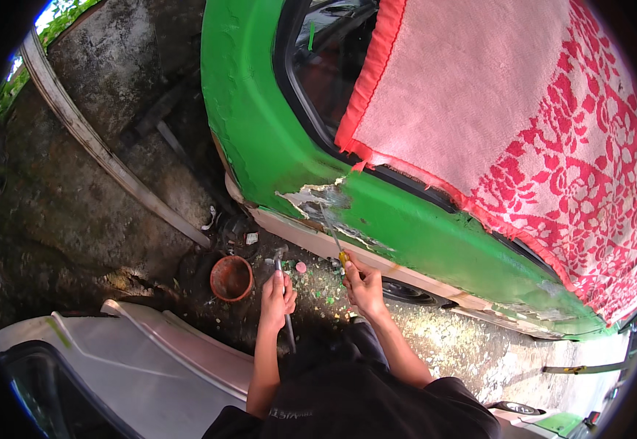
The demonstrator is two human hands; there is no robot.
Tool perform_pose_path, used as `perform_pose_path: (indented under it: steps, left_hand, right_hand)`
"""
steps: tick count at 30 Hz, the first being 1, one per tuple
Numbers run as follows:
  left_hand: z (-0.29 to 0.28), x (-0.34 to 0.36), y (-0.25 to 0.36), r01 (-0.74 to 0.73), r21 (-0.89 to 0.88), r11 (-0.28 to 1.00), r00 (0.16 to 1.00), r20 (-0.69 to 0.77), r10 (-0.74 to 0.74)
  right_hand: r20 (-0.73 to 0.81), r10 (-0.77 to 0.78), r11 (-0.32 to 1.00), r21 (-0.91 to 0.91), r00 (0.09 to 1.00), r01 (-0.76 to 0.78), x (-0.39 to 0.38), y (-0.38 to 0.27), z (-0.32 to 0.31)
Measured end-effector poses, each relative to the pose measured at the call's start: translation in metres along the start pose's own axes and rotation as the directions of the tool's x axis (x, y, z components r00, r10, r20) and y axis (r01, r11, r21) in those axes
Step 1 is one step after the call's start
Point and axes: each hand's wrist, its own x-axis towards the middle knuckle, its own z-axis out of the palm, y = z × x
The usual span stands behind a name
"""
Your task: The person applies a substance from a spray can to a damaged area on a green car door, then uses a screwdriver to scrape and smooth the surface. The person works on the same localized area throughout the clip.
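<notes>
My left hand (278,301) grips the dark handle of a hammer (280,252), its metal head just above my fingers, away from the car. In my right hand (364,289) is a yellow-handled screwdriver (343,256). Its long metal shaft points up-left onto a peeled, cracked patch (311,197) on the side of the green car (253,110); whether the tip presses in is hard to tell. Paint flakes lie on the ground below the patch.
A pink floral towel (457,88) drapes over the car's window and side. An orange pot (231,279) sits left of my left hand. A white vehicle (99,366) stands at lower left, and a long pale beam (114,161) slants along the dark wall.
</notes>
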Motion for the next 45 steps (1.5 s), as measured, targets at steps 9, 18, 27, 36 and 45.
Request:
perform_pose_path:
  steps: [9,18,27,36,45]
  left_hand:
    - [-0.005,-0.007,-0.008,0.022,-0.015,1.0,1.0,0.007,-0.022]
    - [-0.01,-0.007,-0.001,0.008,-0.004,1.0,0.999,-0.031,-0.008]
    - [-0.018,-0.004,0.004,-0.014,-0.016,1.0,1.0,-0.026,0.014]
    - [-0.013,0.01,0.002,0.015,0.002,1.0,1.0,-0.006,-0.015]
    - [0.0,0.015,-0.001,0.032,-0.01,0.999,0.997,0.064,-0.031]
  right_hand:
    - [-0.003,-0.042,0.999,-0.031,0.999,0.042,0.006,0.008,0.011]
    - [0.03,-0.062,0.991,-0.113,0.998,0.065,0.007,-0.006,0.012]
    - [-0.093,-0.112,0.971,-0.22,0.989,0.089,-0.007,0.003,0.002]
    - [-0.117,-0.156,0.968,-0.216,0.981,0.128,-0.023,0.002,-0.015]
    - [0.008,-0.12,0.955,-0.272,0.993,0.118,0.01,-0.009,-0.008]
